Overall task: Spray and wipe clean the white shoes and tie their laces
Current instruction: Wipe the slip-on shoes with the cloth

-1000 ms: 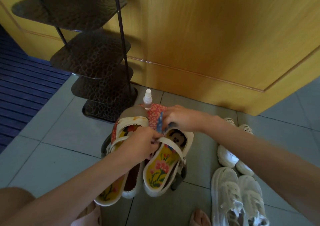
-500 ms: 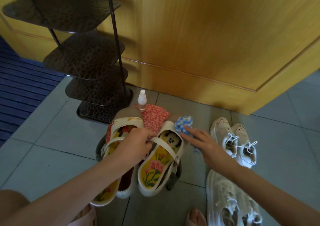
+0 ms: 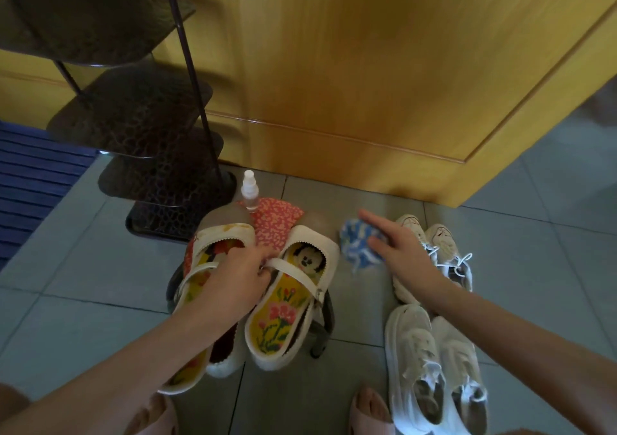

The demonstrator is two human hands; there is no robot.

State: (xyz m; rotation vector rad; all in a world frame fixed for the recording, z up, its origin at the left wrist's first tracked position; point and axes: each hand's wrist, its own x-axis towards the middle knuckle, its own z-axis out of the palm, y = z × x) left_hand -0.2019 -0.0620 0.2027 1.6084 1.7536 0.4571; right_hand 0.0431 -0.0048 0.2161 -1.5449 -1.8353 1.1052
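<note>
Two pairs of white lace-up shoes stand on the tiled floor at the right: the far pair (image 3: pixel 445 254) with loose laces, and the near pair (image 3: pixel 434 364). A small clear spray bottle (image 3: pixel 249 190) stands upright near the door. A crumpled blue-and-white cloth (image 3: pixel 357 244) lies on the floor left of the far pair. My right hand (image 3: pixel 399 251) hovers over it with straight fingers, touching its right side and partly hiding the far pair. My left hand (image 3: pixel 238 279) grips the straps of two white strap shoes (image 3: pixel 293 294) with bright patterned insoles.
The strap shoes rest on a low dark stool (image 3: pixel 322 331) over a red patterned cloth (image 3: pixel 277 222). A dark metal shoe rack (image 3: pixel 150 141) stands at the left, a blue mat (image 3: pixel 30 174) beyond it. A wooden door (image 3: pixel 367 67) fills the back. My slippered feet (image 3: pixel 370 413) are at the bottom.
My right hand moved from the strap shoes to the right, carrying the blue cloth down onto the floor beside the far white shoes, and its fingers opened. My left hand kept its grip.
</note>
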